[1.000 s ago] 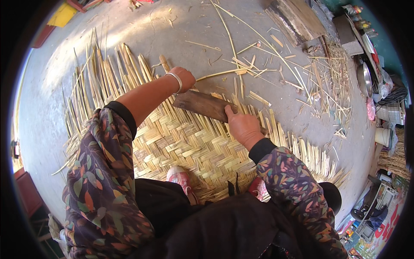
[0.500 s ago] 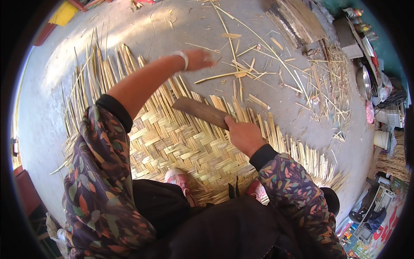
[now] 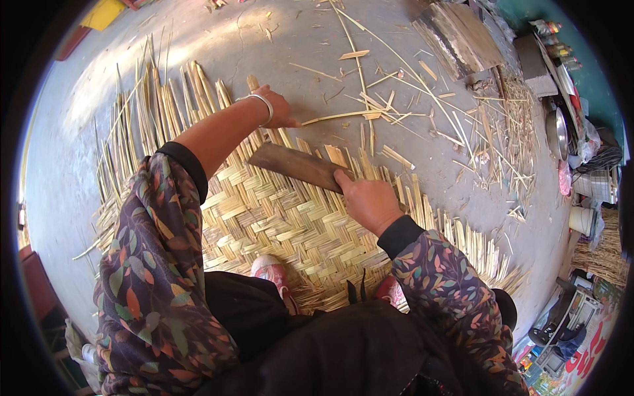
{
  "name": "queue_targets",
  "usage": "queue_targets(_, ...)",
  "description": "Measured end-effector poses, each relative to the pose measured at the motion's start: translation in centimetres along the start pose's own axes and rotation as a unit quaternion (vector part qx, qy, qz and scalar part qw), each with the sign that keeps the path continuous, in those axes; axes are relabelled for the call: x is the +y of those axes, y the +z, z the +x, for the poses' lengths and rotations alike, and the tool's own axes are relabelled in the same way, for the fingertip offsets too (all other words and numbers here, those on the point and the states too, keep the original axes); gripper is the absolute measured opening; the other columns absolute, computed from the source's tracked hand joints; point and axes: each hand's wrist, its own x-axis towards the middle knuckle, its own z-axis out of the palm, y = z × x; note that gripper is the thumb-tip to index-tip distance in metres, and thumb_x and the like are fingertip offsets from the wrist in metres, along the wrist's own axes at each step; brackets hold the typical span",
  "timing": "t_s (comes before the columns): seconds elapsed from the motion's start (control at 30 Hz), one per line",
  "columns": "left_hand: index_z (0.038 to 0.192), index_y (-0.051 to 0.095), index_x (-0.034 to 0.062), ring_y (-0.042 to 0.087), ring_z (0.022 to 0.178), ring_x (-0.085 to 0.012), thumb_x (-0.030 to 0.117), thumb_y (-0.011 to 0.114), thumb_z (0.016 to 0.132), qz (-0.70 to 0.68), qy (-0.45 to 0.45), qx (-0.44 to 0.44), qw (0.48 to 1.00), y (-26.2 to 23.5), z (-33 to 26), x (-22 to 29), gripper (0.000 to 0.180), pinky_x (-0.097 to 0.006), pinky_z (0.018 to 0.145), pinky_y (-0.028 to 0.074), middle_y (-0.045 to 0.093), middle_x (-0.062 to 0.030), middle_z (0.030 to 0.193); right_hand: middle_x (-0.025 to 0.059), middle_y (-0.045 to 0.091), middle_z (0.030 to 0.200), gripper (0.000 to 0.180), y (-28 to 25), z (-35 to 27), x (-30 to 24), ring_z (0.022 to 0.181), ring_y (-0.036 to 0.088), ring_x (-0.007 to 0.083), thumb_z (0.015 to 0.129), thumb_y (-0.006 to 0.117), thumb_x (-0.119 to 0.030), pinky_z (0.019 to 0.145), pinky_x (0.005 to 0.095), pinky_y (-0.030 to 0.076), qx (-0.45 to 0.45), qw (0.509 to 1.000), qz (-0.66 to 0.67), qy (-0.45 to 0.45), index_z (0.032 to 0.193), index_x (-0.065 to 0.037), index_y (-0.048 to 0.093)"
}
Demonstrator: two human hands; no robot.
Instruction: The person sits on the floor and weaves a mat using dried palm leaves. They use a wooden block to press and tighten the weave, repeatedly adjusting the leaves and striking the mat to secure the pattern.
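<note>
A woven mat [image 3: 277, 218] of flattened pale reed or cane strips lies beneath me in a slanting pattern, its loose strip ends [image 3: 175, 99] fanning out along the far and right sides. My right hand [image 3: 373, 203] is closed around the near end of a flat, dark, bar-like tool [image 3: 290, 167], which lies low across the mat near its far edge; its material is unclear. Beyond the tool's far end, my left hand [image 3: 274, 109], with a pale bangle at the wrist, bends down with fingers together over the strip ends. What those fingers hold is hidden. One strip end [image 3: 253, 82] sticks up behind that hand.
Cut slivers and long thin stalks [image 3: 360, 72] litter the grey floor ahead. A worn board [image 3: 456, 36] lies at the far right. Household clutter, including a metal basin [image 3: 560, 132] and a pale bucket [image 3: 581, 220], lines the right side. My red-and-white shoes [image 3: 271, 270] are on the mat.
My left hand has come down and left onto the strip ends from above the floor. The dark tool, with my right hand on it, has shifted slightly left.
</note>
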Motion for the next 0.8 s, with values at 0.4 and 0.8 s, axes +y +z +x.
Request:
queue_targets(0.4,0.088,0.072,0.0126,0.065,0.088,-0.0263,0.052,0.047,0.09,0.091,0.038,0.043,0.994,0.7,-1.1,-1.0,0.047,-0.044,0.095,0.036,0.07,-0.0083,0.086,0.0164,0.068,0.074,0.039,2.0,4.6,-1.7,0.069,0.069,0.0325,0.087,0.047,-0.013,0.058,0.0446,0.054,-0.025,0.997,0.009,0.069,0.124,-0.002,0.051)
queue_targets(0.8,0.096,0.071,0.0088,0.065,0.091,-0.0345,0.037,0.05,0.089,-0.08,0.091,0.079,0.989,0.3,-3.5,3.9,0.036,-0.042,0.081,0.051,0.069,-0.0137,0.095,0.0156,0.068,0.072,0.044,5.4,4.9,-2.1,0.067,0.069,0.0309,0.086,0.049,-0.014,0.057,0.0432,0.054,-0.015,0.995,0.012,0.095,0.126,0.003,0.048)
